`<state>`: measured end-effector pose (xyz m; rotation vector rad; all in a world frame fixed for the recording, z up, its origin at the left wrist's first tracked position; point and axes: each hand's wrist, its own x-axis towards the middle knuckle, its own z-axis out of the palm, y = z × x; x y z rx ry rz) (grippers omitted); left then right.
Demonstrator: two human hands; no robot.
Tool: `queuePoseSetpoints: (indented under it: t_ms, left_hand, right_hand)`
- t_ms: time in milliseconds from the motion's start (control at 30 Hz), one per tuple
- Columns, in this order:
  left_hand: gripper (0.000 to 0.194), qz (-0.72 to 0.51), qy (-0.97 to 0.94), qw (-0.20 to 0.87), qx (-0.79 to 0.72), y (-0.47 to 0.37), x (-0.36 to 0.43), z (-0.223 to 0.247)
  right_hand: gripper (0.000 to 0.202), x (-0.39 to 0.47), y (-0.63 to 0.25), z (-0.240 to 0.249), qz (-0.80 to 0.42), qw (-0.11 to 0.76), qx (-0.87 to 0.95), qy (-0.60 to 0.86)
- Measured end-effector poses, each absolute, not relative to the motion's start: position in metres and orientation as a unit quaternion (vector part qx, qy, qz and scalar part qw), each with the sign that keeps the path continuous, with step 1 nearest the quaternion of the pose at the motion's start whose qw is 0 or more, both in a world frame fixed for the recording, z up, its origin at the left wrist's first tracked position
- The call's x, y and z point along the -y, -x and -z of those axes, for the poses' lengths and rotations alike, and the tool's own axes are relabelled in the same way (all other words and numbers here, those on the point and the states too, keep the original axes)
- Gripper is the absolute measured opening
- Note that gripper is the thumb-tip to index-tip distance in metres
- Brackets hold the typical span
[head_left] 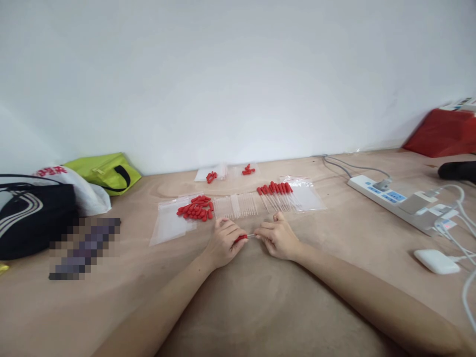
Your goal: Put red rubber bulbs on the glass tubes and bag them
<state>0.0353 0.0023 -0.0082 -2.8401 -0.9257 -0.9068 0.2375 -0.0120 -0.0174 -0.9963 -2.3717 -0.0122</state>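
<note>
While the left hand (pixel 225 244) closes its fingers and thumb around a red piece (pixel 241 238), the right hand (pixel 277 239) pinches the thin pale stick (pixel 251 235) that runs from that piece, its fingertips shut with the other fingers curled in. The red piece and the stick lie in line between the 2 hands, just above the table (pixel 230 317), in front of the rows of supplies.

Just beyond the left hand, a pile of loose red pieces (pixel 197 209) lies partly on flat clear bags (pixel 167 222). To its right is a row of bare pale sticks (pixel 238 204), side by side, and then a fanned row of red-topped sticks (pixel 277 191), their tops toward the wall (pixel 238 89), beside another clear bag (pixel 309 194). Farther back, 2 small groups of red pieces (pixel 211 176) lie on clear bags near the wall.

On the right side are a white power strip (pixel 383 197) with plugs and cables, a white case (pixel 437 261) nearer the person, and a red bag (pixel 442 133) at the back. On the left side are a black bag (pixel 37 218), a white bag (pixel 87 196) and a green bag (pixel 100 171).
</note>
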Motion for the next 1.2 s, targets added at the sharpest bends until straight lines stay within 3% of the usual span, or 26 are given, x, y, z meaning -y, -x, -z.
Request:
queuePoseSetpoints:
  t_ms: [667,967,1067,1200]
  left_hand:
    - [0.011,0.31,0.914,0.104,0.239,-0.036,0.002,0.003]
    - [0.013,0.301,0.887,0.025,0.35,-0.028,-0.005,0.005]
    - [0.032,0.322,0.852,-0.019,0.413,-0.026,-0.005,0.011]
    - [0.034,0.297,0.844,-0.096,0.436,-0.026,-0.005,0.017]
  right_hand:
    - [0.021,0.019,-0.229,0.016,-0.132,0.248,0.857,0.432]
    - [0.019,0.009,-0.235,-0.015,-0.066,0.161,0.881,0.439]
    - [0.019,-0.008,-0.244,-0.019,-0.083,0.185,0.828,0.523]
    - [0.021,-0.04,-0.255,-0.014,-0.095,0.255,0.691,0.67]
